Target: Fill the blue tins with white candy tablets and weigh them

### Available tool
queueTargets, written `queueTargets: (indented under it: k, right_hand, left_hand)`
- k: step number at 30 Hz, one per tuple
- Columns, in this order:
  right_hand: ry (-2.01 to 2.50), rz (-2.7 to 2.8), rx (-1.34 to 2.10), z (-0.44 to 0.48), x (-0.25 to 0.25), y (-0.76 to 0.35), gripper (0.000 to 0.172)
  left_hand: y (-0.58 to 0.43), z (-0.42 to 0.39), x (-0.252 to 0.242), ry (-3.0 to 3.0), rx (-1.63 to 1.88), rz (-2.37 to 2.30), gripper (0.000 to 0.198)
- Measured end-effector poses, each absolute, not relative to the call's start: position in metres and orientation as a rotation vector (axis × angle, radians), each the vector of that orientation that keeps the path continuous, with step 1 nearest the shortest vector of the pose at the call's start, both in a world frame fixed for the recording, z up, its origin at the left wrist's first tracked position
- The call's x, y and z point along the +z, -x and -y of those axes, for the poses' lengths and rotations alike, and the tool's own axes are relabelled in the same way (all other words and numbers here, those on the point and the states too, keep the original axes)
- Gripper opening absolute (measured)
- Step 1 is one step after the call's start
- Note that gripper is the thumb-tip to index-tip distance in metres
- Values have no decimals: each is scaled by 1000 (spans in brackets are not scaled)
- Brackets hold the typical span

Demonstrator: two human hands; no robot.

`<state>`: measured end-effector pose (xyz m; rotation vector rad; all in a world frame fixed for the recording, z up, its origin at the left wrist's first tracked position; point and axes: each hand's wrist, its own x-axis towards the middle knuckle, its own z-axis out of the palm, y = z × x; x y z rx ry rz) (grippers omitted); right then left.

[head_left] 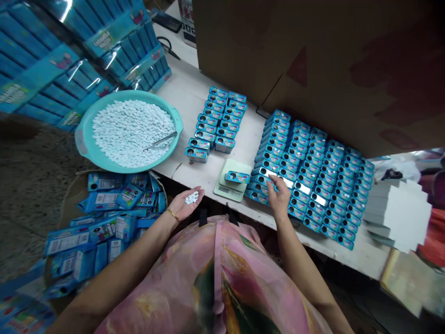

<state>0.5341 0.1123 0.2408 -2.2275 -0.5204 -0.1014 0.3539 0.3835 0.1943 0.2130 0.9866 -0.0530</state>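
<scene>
My left hand (187,203) is palm up and cupped, with a small heap of white candies (191,198) in it. It is beside the table's front edge, below the turquoise basin (130,134) of the same white candies. Over the front of the packed rows of blue boxes (306,185) is my right hand (279,197), its thumb and bent fingers apart with nothing visible between them. I cannot tell if its fingertips touch a box. Between my hands, a single blue box (237,177) lies on a pale kitchen scale (225,189).
Two short rows of blue boxes (217,118) stand behind the scale. A metal spoon (160,140) rests in the basin. Wrapped packs (104,41) are stacked at far left, above a carton of loose blue packets (114,204). Scissors (168,48) lie behind; a large cardboard box (243,46) borders the back.
</scene>
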Motion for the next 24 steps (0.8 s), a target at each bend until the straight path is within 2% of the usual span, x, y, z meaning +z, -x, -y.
queueTargets:
  k: [13,19,24]
  right_hand:
    - [2256,600,-34,-138,246,-538,24]
    - [2392,1067,262,-164,244,-530,46]
    - [2453,1184,256,-204,241,-538,40]
  left_hand:
    - [-350,-384,201,-303,-157,-883,24]
    - [-353,-385,199,-330,-160,-864,21]
    - [-346,-394,200,-337,-96,-900,21]
